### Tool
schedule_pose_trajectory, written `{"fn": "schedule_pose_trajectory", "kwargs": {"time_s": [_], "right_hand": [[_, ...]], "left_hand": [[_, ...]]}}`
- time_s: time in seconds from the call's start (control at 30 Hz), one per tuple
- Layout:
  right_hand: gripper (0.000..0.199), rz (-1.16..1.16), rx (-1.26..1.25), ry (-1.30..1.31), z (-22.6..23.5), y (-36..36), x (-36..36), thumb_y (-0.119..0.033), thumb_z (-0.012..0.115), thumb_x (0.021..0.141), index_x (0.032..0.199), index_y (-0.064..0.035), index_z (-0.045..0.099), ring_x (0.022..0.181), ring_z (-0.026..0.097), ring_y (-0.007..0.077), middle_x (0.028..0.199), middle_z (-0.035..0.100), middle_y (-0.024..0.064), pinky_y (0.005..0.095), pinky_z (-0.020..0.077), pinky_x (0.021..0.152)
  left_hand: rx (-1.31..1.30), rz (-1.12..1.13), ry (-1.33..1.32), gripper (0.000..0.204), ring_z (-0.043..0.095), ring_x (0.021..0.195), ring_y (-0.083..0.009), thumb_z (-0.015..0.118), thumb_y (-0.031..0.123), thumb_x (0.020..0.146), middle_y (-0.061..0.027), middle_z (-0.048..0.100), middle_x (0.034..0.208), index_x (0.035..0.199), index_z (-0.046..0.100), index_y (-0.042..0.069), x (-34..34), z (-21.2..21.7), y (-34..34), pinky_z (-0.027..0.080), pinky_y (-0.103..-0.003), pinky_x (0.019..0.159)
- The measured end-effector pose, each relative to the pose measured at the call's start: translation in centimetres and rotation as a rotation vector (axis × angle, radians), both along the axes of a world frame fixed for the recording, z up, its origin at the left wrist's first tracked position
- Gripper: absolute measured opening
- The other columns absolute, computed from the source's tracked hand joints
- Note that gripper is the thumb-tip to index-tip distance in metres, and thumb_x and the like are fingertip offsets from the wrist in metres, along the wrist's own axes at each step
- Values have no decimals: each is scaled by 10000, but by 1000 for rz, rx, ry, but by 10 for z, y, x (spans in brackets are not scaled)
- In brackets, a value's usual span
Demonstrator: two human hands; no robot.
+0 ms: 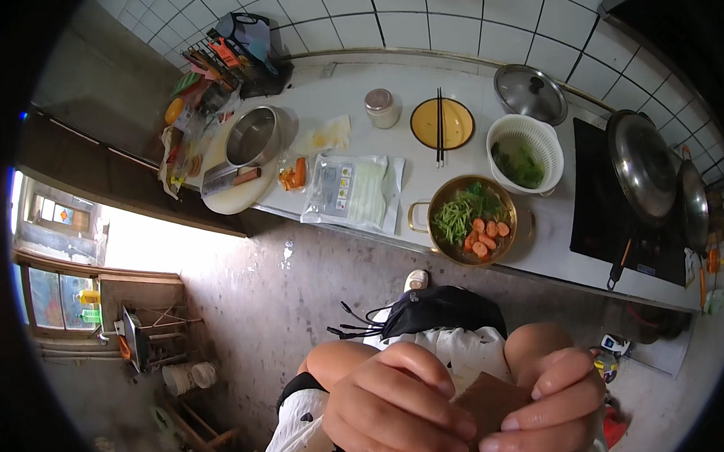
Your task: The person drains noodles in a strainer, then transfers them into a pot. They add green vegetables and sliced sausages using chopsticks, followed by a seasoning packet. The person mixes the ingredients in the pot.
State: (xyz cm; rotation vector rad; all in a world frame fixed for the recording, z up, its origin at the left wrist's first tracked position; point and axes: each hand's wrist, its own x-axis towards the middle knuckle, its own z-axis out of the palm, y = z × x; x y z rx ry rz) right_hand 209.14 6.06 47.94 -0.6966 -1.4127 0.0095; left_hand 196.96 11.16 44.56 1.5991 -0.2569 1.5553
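Close in front of me, my left hand and my right hand are closed, fingers bent inward toward each other. Between them they pinch a small flat brown piece, which could be a packet or paper; its kind is not clear and its lower part is hidden by the fingers. Beyond the hands, at the counter's front edge, stands a gold two-handled pot with green vegetable strips and orange sausage pieces inside. Neither hand touches the pot.
On the counter are a white colander of greens, a yellow plate with chopsticks, a jar, a noodle package, and a cleaver and steel bowl on a board. A lidded pan sits on the cooktop at right.
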Motion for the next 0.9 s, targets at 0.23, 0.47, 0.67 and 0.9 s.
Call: {"fn": "schedule_pose_trajectory", "kwargs": {"time_s": [0.23, 0.47, 0.67, 0.9], "right_hand": [[128, -134, -262, 237, 5, -18, -18, -164, 650, 559, 616, -198, 540, 606, 374, 84, 625, 447, -104, 242, 280, 585], [163, -181, -189, 42, -8, -28, -16, -132, 634, 571, 603, -211, 496, 560, 361, 29, 600, 432, -143, 226, 261, 588], [173, -206, 27, 22, -16, -11, -20, -109, 610, 599, 626, -221, 481, 577, 359, 19, 598, 418, -144, 225, 253, 627], [185, -391, 301, 219, -31, 0, -35, -118, 587, 632, 617, -231, 441, 602, 316, 32, 582, 360, -130, 240, 224, 660]], "left_hand": [[-67, 44, -32, 36, 590, 758, -110, 642, 198, 774, 41, 628, 795, 753, 658, 172, 9, 6, -11, 382, -286, 760], [-83, 17, -94, 30, 591, 751, -106, 647, 163, 747, 41, 624, 788, 721, 653, 176, 10, 2, -9, 368, -277, 747], [-94, 14, -95, 43, 592, 758, -119, 631, 140, 757, 29, 622, 793, 730, 653, 165, 10, 2, -12, 364, -285, 758], [-108, -37, -125, 52, 599, 706, -158, 610, 46, 744, -39, 621, 763, 703, 604, 78, 14, -4, -12, 414, -303, 698]]}}
